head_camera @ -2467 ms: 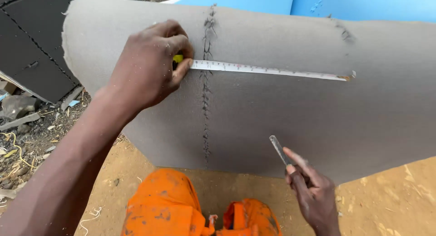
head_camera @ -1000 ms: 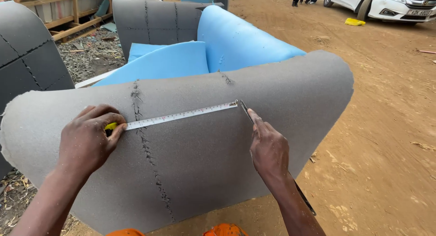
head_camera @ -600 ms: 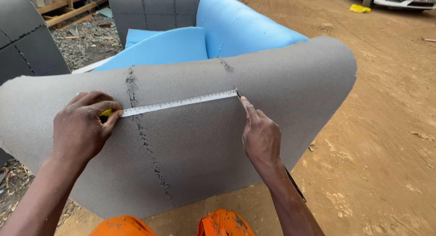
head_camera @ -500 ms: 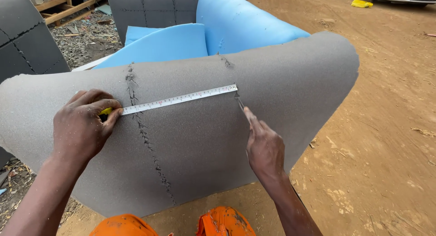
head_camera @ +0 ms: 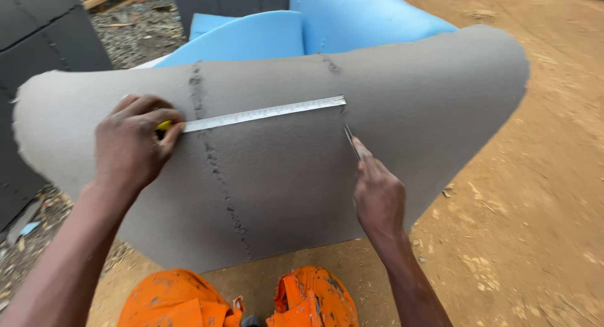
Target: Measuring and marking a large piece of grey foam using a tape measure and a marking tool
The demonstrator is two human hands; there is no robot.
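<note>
Grey foam sheet (head_camera: pixel 390 94): large, thick, curving over a form and hanging down toward the person; filling most of the head view. A rough dark seam (head_camera: pixel 217 170) is running down its left half, and a shorter dark seam mark (head_camera: pixel 329 64) is showing near the top edge.

Blue foam pieces (head_camera: pixel 251 34): lying just behind the grey sheet, curved, partly hidden by its top edge.

Dark quilted panels (head_camera: pixel 38 31): standing at the upper left, behind the grey sheet's left end.

Dirt ground (head_camera: pixel 541 195): reddish-brown, spreading to the right and below, with debris at the lower left.

Orange trousers (head_camera: pixel 189 299): stained, showing at the bottom edge under the sheet.

Left hand (head_camera: pixel 132 148): resting on the grey sheet left of the long seam, fingers curling together and clamping a yellow tape-measure case (head_camera: pixel 165 125), mostly hidden beneath them.

Right hand (head_camera: pixel 377 192): lying against the sheet below the tape's free end, fingers closing on a thin blade (head_camera: pixel 350 138), forefinger stretching along it; the tip is touching the foam.

Measuring tape (head_camera: pixel 264 113): pale strip lying flat across the sheet from the left hand, crossing the long seam, ending just above the blade.
</note>
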